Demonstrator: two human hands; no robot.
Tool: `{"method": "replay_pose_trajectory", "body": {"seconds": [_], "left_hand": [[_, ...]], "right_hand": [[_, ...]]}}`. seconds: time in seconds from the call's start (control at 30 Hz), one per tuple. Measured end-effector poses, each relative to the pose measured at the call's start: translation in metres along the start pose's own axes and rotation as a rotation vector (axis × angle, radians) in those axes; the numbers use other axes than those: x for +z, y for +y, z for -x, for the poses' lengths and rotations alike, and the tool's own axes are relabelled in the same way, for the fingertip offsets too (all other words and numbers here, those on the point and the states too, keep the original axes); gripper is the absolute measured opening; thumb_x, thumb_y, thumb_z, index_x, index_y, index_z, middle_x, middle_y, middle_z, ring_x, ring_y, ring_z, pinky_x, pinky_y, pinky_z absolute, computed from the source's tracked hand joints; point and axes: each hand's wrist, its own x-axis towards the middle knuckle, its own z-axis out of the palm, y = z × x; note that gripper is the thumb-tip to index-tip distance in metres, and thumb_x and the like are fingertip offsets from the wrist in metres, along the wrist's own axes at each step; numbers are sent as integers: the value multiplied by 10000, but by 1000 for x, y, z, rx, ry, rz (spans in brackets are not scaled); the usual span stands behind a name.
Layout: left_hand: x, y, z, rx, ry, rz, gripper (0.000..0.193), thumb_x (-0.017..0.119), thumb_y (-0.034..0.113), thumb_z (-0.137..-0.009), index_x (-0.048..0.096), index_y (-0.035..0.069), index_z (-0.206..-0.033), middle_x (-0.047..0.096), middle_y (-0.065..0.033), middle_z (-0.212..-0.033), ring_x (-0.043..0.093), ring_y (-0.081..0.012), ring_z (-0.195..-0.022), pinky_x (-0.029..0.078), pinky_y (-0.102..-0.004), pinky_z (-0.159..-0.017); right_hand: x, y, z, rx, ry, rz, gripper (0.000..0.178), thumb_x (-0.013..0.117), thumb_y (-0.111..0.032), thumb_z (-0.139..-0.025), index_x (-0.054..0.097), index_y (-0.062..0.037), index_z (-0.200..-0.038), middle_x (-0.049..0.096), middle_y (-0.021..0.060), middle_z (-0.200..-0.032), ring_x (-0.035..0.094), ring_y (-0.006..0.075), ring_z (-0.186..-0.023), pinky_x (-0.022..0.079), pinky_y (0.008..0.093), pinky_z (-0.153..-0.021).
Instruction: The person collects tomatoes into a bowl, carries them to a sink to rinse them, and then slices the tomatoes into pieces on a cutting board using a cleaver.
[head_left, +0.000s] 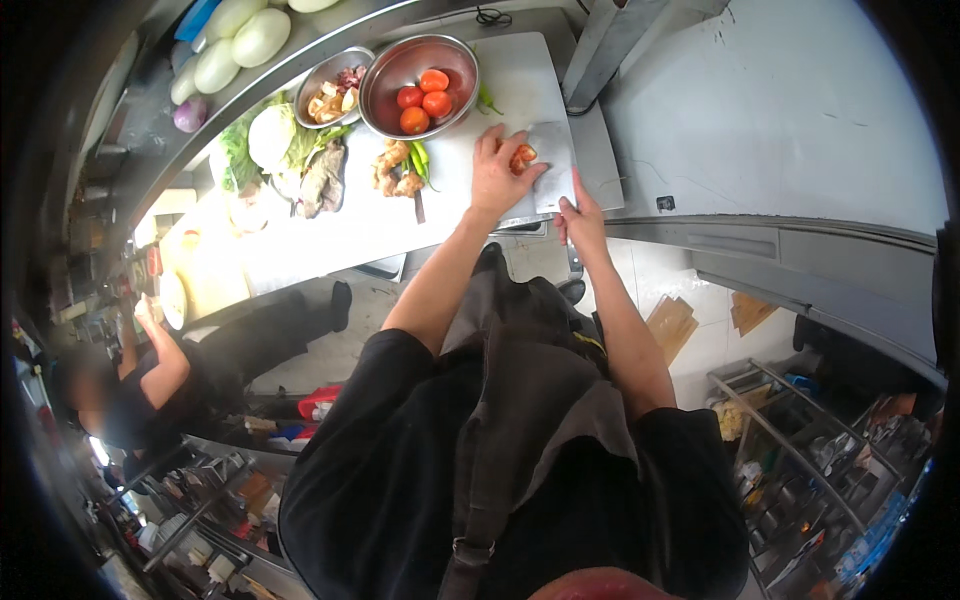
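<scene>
On a white cutting board (525, 60) at the right end of the counter, my left hand (500, 175) curls its fingers and thumb around a cut piece of tomato (522, 158). My right hand (583, 220) is closed on the handle of a cleaver. The cleaver's broad blade (553, 180) is beside the tomato, close to my left fingertips. Beyond my left hand stands a steel bowl (465, 62) with several whole tomatoes (436, 104) in it.
Left of the board are ginger (388, 180), green chillies (418, 162), a lettuce-like head (272, 138) and a smaller bowl (305, 95) of cut food. Onions (262, 38) sit on the shelf above. A co-worker (165, 365) is at far left. A metal post (600, 55) rises beyond the board.
</scene>
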Motion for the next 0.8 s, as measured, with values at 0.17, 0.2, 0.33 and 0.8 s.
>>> {"method": "replay_pose_trajectory", "body": {"seconds": [0.17,0.2,0.33,0.8], "left_hand": [[21,22,12,-190,163,56,350,851,121,-818,780,85,-1159,675,-162,-1291,610,-385,-1176,524,-479,-1019],[20,27,13,-194,182,97,295,806,70,-832,787,83,-1126,690,-137,-1256,617,-366,-1141,532,-465,-986],[-9,53,-2,-131,179,132,247,800,64,-838,781,76,-1084,703,-131,-1193,623,-346,-1110,539,-441,-928],[-92,-81,-180,-299,-511,-796,634,739,511,-883,632,228,-1440,640,-115,-1495,573,-381,-1394,392,-505,-1221]], "right_hand": [[39,6,16,7,-127,2,702,549,-27,-1081,323,-234,-1712,589,34,-705,473,101,-490,411,295,-434],[40,8,19,-14,-136,-29,705,542,-15,-1071,320,-200,-1713,586,33,-712,468,100,-491,413,293,-440],[49,-30,47,43,-103,-59,714,537,-11,-1069,328,-240,-1712,581,23,-729,458,89,-492,400,283,-434],[101,-114,38,-263,61,345,780,574,-32,-1015,309,-260,-1713,679,125,-844,640,195,-717,551,356,-755]]}}
